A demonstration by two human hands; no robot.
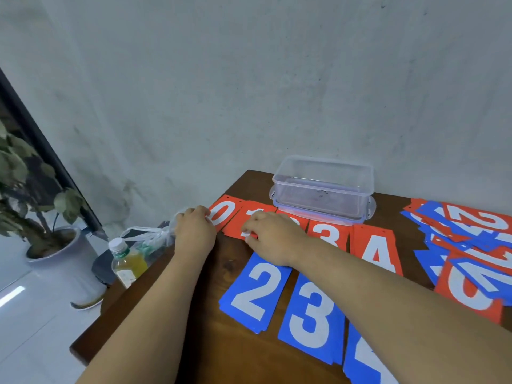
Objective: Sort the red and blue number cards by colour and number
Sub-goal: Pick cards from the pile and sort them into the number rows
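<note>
A row of red number cards lies along the far side of the brown table (227, 353): red 0 (221, 214), red 1 (256, 217), a mostly hidden red card, red 3 (327, 234) and red 4 (376, 253). Closer to me lie blue 2 (256, 289), blue 3 (311, 314) and a further blue card (363, 361) partly under my arm. My left hand (194, 231) touches the left edge of the red 0. My right hand (273, 235) rests on the red 1, fingertips pinching its near edge. A mixed heap of red and blue cards (468, 245) sits at right.
A clear plastic box (322, 187) stands on its lid at the back of the table against the wall. Off the left edge are a drink bottle (126, 261), a plastic bag (149, 236) and a potted plant (41, 212) on the floor.
</note>
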